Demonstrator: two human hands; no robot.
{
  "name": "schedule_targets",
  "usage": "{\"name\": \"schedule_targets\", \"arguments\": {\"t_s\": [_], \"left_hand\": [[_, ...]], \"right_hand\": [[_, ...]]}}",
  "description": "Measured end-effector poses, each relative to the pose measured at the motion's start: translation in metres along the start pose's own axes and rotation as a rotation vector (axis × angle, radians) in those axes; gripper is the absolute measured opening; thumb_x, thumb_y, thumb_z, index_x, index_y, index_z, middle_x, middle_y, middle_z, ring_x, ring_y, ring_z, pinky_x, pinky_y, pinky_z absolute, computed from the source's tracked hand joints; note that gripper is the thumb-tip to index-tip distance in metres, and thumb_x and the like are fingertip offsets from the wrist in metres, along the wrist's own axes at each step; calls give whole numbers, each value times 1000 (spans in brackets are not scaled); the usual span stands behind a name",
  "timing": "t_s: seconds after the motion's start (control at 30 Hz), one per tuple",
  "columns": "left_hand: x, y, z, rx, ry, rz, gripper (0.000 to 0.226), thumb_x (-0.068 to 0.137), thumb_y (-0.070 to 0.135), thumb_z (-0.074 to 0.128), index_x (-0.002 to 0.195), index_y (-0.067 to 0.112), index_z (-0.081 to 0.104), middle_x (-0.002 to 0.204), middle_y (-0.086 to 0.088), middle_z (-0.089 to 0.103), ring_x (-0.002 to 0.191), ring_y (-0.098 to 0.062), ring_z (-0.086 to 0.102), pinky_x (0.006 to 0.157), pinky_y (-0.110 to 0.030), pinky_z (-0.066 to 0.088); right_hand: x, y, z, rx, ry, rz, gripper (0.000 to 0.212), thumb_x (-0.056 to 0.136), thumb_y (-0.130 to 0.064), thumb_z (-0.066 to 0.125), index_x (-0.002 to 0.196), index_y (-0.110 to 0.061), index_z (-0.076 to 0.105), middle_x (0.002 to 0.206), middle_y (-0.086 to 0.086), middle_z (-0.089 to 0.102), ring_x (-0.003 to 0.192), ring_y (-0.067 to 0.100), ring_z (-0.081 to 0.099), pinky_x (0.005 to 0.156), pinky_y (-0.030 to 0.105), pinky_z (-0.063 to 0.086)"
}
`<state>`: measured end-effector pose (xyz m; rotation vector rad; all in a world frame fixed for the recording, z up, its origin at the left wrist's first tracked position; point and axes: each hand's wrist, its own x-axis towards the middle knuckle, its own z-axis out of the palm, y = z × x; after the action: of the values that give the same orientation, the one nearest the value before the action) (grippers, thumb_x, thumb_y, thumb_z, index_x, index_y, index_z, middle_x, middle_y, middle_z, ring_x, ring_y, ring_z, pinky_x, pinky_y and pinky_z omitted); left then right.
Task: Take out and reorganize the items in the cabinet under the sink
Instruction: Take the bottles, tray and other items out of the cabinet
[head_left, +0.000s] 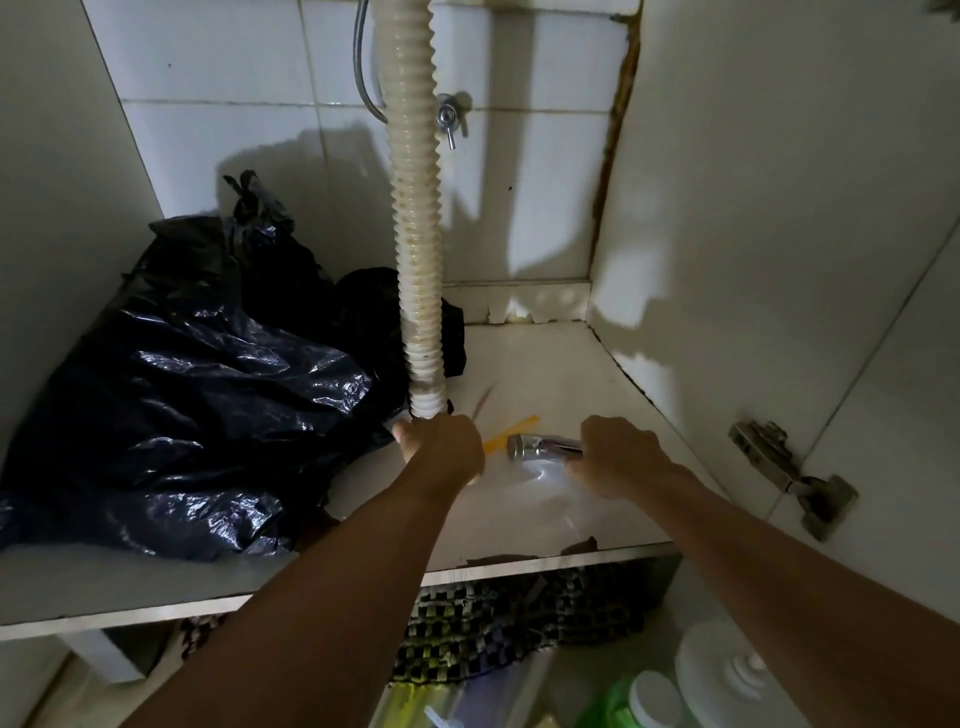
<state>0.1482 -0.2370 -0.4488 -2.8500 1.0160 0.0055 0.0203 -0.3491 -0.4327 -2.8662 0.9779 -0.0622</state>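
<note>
Both hands in cabinet.
L hand (441, 447) grips drain hose (415, 234) end; R hand (618, 457) grips chrome fitting (540, 447). Risk: tugging unseats hose, leak.

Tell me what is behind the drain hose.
Behind the hose: tiled wall, a metal valve, part of the black bag. Its lower end is covered by the left hand.

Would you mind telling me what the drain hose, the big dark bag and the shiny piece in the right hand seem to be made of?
Drain hose: probably flexible plastic, cream, ribbed, stained. Bag: thin glossy black plastic film, crinkled with bright highlights. Piece in the right hand: likely chromed metal, mirror-bright, though plated plastic is possible.
</note>
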Motion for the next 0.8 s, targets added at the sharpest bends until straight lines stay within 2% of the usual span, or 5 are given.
{"name": "schedule_targets", "arguments": {"t_s": [0.27,0.4,0.57,0.67,0.8], "left_hand": [[-24,-6,-8,-6,-100,5,22,80,13,54,101,17,59,109,0,62,112,-27,55,100,-47,28],[-48,-10,-21,-207,-121,-4,17,84,26,59,98,17,53,102,-1,59,109,-23,56,98,-43,32],[-113,-24,-34,-449,-185,15,24,83,30,65,84,11,49,74,2,45,67,-12,45,51,-24,31],[-160,-46,-28,-529,-266,-36,27,80,28,68,71,12,48,71,-1,42,63,-15,40,53,-26,28],[-218,-84,-21,-502,-381,-78,20,82,27,67,76,10,61,76,-3,55,66,-15,50,53,-22,36]], "right_hand": [[-48,20,-1,555,27,238,33,91,-37,53,72,-11,49,63,0,48,54,12,45,46,24,30],[-87,30,-4,704,64,213,46,88,-34,59,52,-14,40,46,-2,34,43,14,33,47,24,24],[-140,21,-24,838,-8,140,42,90,-34,60,57,-10,50,54,6,38,46,14,33,51,27,23],[-169,8,-37,913,-125,120,38,87,-41,62,68,-9,64,59,4,55,54,15,47,55,26,33],[-200,-11,-34,881,-335,44,34,86,-36,65,67,-7,64,53,2,52,55,16,46,55,26,33]]}}
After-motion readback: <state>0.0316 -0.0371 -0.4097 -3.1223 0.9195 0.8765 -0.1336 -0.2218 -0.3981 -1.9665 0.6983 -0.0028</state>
